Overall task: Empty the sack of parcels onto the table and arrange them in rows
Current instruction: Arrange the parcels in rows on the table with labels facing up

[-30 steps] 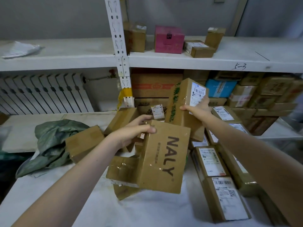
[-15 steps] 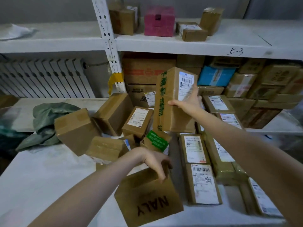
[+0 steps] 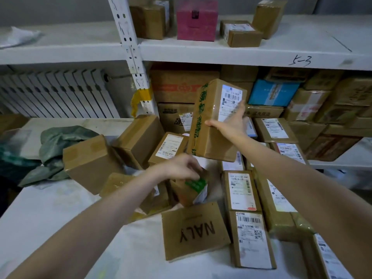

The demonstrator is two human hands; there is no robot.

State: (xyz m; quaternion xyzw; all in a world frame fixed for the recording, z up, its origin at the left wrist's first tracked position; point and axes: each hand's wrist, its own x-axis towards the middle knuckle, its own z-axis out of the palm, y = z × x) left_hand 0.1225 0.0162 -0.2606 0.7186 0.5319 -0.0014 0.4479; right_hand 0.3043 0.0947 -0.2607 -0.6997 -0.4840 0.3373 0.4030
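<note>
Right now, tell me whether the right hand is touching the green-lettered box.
Touching. The head view shows the right hand gripping the green-lettered box: the thumb presses near its lettered edge, and the fingers spread across its labelled face.

A crumpled grey-green sack (image 3: 60, 146) lies slack at the white surface's (image 3: 50, 218) left edge. Plain brown cardboard parcels (image 3: 92, 160) lie jumbled mid-surface, and white-labelled parcels (image 3: 241, 190) lie flat in rows on the right. A tall green-lettered carton (image 3: 209, 125) is held tilted above them. A flat "NALY" box (image 3: 193, 230) lies nearest.

matt cardboard parcels (image 3: 193, 230), glossy tape, paper labels (image 3: 242, 192)
</note>
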